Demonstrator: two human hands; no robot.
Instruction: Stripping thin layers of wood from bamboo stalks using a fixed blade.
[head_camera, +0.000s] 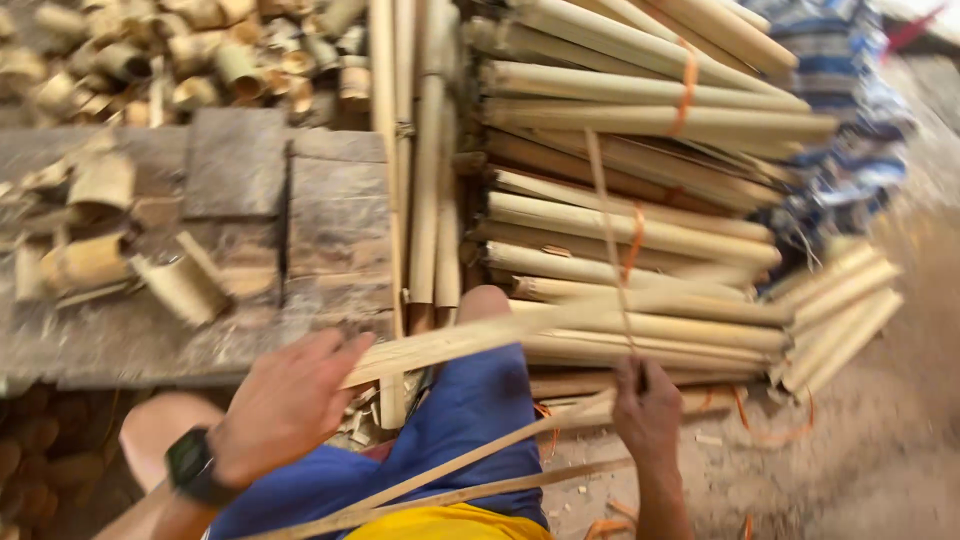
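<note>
My left hand (285, 405), with a dark watch (190, 465) on the wrist, grips the near end of a long split bamboo slat (520, 325) that runs right across my knee. My right hand (645, 405) pinches a thin bamboo strip (607, 230) that rises upright in front of the stacked poles. Two more thin strips (460, 480) lie slanted over my blue shorts (470, 420). The frame is motion-blurred.
A big stack of bamboo poles (640, 190), some tied with orange bands, lies ahead and to the right. A worn wooden bench (240, 220) on the left carries short bamboo cuts (120, 260). More cut pieces (190, 50) are piled behind. Striped cloth (840, 100) lies at far right on the dirt floor.
</note>
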